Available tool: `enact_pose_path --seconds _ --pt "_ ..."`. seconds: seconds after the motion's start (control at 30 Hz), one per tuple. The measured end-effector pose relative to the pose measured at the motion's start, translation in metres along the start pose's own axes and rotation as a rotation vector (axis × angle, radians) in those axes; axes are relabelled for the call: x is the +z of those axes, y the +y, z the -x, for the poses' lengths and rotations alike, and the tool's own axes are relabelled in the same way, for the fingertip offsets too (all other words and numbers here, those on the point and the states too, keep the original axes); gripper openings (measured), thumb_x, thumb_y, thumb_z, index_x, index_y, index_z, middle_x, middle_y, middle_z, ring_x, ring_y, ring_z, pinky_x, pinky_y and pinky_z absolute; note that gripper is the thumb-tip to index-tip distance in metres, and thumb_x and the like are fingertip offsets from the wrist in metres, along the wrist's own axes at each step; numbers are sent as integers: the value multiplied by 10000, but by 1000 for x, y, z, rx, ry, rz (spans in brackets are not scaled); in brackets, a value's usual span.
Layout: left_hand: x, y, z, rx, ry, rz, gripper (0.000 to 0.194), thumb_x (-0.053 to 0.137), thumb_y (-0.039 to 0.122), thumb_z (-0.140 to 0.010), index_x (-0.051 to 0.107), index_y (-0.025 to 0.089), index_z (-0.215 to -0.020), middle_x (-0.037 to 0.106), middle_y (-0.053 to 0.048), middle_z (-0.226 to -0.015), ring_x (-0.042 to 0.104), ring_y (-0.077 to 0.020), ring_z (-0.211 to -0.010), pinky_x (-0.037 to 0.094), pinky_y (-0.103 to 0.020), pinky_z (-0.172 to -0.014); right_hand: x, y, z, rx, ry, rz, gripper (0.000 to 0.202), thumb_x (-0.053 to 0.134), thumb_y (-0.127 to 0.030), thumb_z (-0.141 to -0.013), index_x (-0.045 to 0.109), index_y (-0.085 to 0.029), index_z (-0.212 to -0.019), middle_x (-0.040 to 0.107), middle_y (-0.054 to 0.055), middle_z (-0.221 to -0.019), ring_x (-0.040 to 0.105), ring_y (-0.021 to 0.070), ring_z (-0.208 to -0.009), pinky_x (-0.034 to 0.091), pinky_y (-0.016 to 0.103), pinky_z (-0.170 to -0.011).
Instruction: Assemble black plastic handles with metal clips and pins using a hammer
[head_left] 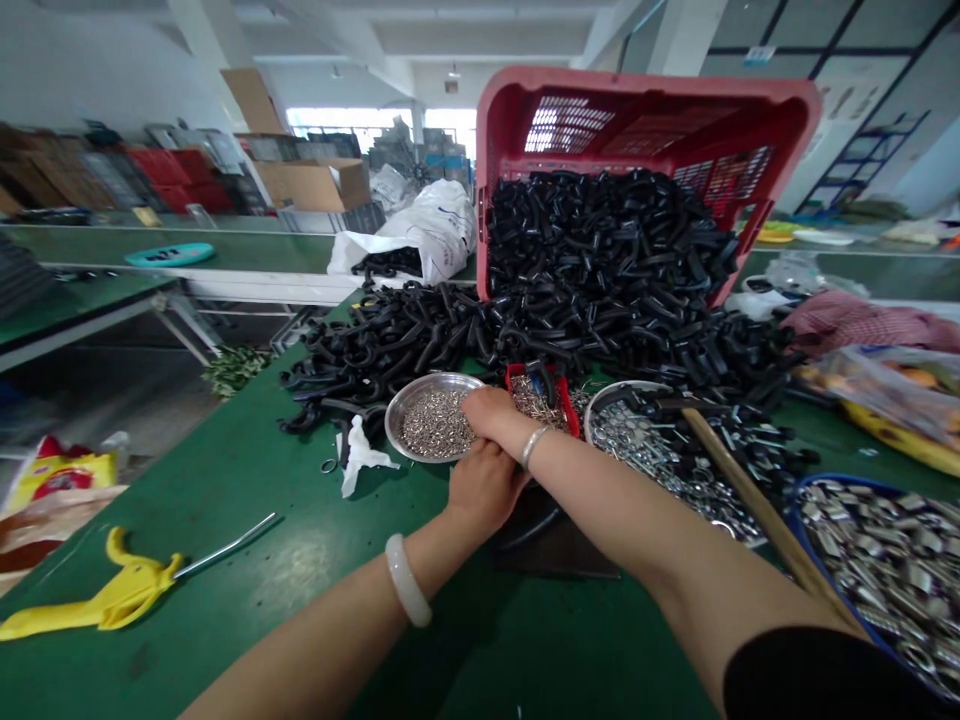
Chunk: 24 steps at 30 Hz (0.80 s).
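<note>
My left hand (486,482) is closed in a fist, with what it holds hidden. Across it comes my right hand (489,410), fingers curled down at the right edge of a metal bowl (395,440) full of small metal pieces (435,422). I cannot make out what those fingers grip. Just right of the hands stands a small red tray (573,420) of metal pins. Below them a dark flat plate (559,555) lies on the green table (315,620), with a black curved piece (531,528) on it, partly covered by my arm.
A red crate (795,110) lies tipped, spilling black curved plastic parts (600,230) across the back. At right are a dish of screws (637,450), a hammer (739,480) and a blue basin (806,490) of metal sleeves. A yellow air gun (135,590) lies left, near torn white paper (364,455).
</note>
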<state>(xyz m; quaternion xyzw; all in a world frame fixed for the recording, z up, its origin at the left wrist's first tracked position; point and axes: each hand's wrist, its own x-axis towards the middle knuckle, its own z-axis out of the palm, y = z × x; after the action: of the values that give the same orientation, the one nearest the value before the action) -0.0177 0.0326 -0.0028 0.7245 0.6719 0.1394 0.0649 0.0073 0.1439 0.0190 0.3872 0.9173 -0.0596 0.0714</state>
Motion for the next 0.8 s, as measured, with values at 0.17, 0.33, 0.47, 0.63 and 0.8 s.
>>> enact_pose_path --seconds 0.17,0.33,0.47,0.63,0.8 --pt "-24 -50 -24 -250 -48 -114 298 412 395 -818 599 268 -1012 626 -66 -993 569 -250 -914 436 -351 -742 12 14 -4 29 89 -50 287 459 -315 -818 650 -172 -979 631 111 -1046 574 239 -955 432 308 -764" --pt "-19 -76 -56 -312 -206 -208 295 489 362 -759 628 255 -996 638 -102 -995 582 -282 -922 450 -372 -738 20 26 0 -32 173 -120 248 470 -329 -819 662 -239 -948 649 48 -1017 576 191 -941 416 265 -766" --pt "-12 -77 -60 -302 -181 -201 269 439 355 -787 647 276 -937 651 -81 -958 595 -265 -883 454 -363 -718 22 30 5 -71 254 -193 217 488 -244 -814 685 -204 -896 660 58 -991 564 174 -959 399 246 -798" --pt "-12 -82 -55 -280 -158 -146 233 474 381 -764 645 302 -901 660 -32 -927 596 -231 -849 448 -320 -696 21 44 38 -61 353 -318 213 506 -185 -805 677 -188 -931 678 33 -944 592 135 -888 412 217 -784" --pt "-17 -77 -56 -273 -170 -106 234 488 393 -748 644 319 -906 656 -22 -947 587 -228 -853 441 -310 -686 23 77 99 81 400 -586 102 634 -245 -702 681 -183 -767 689 3 -748 616 130 -681 446 222 -635"
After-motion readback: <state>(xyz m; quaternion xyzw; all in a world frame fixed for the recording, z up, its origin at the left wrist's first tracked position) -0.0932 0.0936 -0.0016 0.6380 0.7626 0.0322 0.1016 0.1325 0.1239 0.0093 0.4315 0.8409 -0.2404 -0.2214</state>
